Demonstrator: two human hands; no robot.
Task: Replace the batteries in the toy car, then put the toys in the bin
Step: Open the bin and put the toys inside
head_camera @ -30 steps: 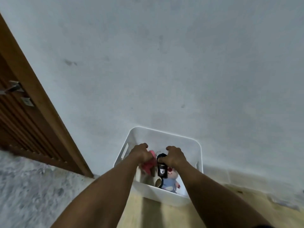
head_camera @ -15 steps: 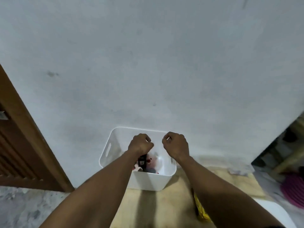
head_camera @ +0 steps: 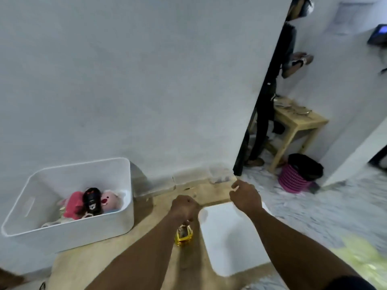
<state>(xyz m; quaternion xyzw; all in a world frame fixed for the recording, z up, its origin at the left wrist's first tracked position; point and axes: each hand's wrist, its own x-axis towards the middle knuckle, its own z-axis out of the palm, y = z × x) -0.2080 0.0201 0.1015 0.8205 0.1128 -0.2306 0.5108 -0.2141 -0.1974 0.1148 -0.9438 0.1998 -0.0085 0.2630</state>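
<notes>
The white plastic bin (head_camera: 123, 218) stands on the floor at the left against the wall. In it lie a black toy car (head_camera: 92, 200), a pink plush pig (head_camera: 111, 200) and a red-pink toy (head_camera: 73, 204). A yellow toy car (head_camera: 183, 235) sits on the tan mat, partly hidden by my left forearm. My left hand (head_camera: 184, 208) is curled into a fist right above it, fingertips down on its far end. My right hand (head_camera: 246, 197) hovers to the right, fingers loosely curled, holding nothing.
A white flat board (head_camera: 230, 237) lies on the tan mat (head_camera: 146, 258) under my right arm. Beyond the wall's corner stand a wooden stool (head_camera: 297, 124) and a pink basket with a black liner (head_camera: 297, 176). Pale yellow plastic (head_camera: 360, 258) lies at the lower right.
Both hands left the bin and swung right as my head turned. The black car and plush stay in the bin. My left hand now sits over the yellow car.
</notes>
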